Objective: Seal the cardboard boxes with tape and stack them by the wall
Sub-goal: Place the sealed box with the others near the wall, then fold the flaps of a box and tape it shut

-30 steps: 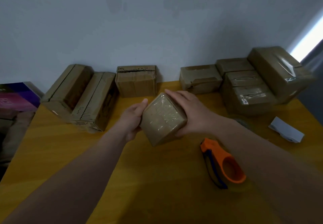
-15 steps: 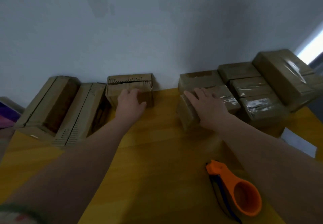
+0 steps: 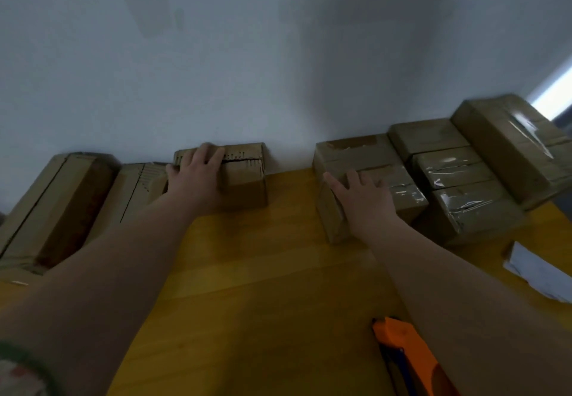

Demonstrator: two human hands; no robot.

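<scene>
Reaches forward over the yellow table (image 3: 263,272) with both arms, toward the wall (image 3: 278,55).

Left side: lays the left hand (image 3: 198,176) on top of the unsealed box (image 3: 244,179), which stands at centre rear, against the wall, with a dark slit along its top seam. Spreads the fingers (image 3: 213,156) fairly straight across the lid, thumb out to the left. Does not close round the box, as far as the blur allows judgement.

Right side: presses the right hand (image 3: 362,200) palm-down on the taped box (image 3: 405,197), fingers apart and straight, clamped on nothing. Location of that box: on the table, touching the rear box (image 3: 353,151) behind it, which stands against the wall.

Just beside it, to the right: a row of three taped boxes (image 3: 452,166) running from the wall toward the front, glossy with tape. Beyond these, at far right: a large box (image 3: 513,145), also taped; support beneath it not discernible.

Far left: two long boxes (image 3: 58,203) side by side, slanting back toward the wall.

Near edge, right of centre: an orange tape dispenser (image 3: 411,355), lying on the table, partly hidden by the right forearm, in neither hand.

Right edge, in front of the row: a white paper (image 3: 538,272), flat on the table.

Bottom left corner: a strip of sleeve (image 3: 18,371), too blurred to describe.
</scene>
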